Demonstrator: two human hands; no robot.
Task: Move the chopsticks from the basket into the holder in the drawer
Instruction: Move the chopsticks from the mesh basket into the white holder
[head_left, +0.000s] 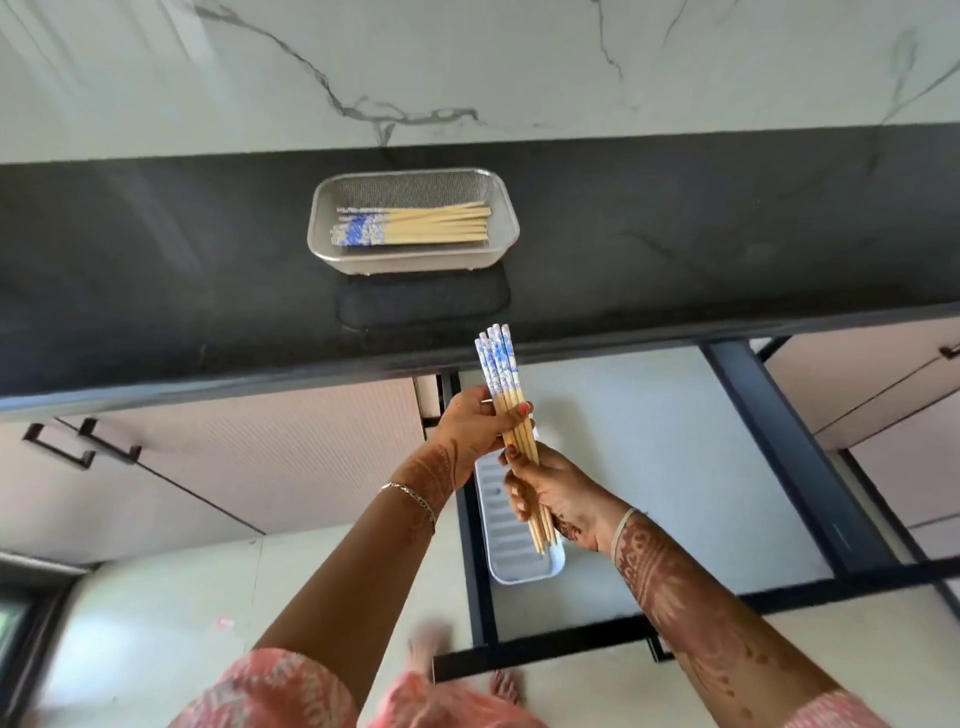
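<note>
Now your left fingers (519, 410) and right fingers (517, 491) curl round one chopstick bundle (500, 371) above the holder (519, 569); more lie in the basket (415, 264) beyond. Light, stiff, probably slippery: grip mid-shaft.

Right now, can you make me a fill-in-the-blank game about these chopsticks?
1. The left hand and right hand grip one bundle of chopsticks above the open ____.
2. More chopsticks lie in the metal mesh ____ on the black countertop.
3. The chopsticks' patterned ends are white and ____.
Missing words: drawer; basket; blue.
</note>
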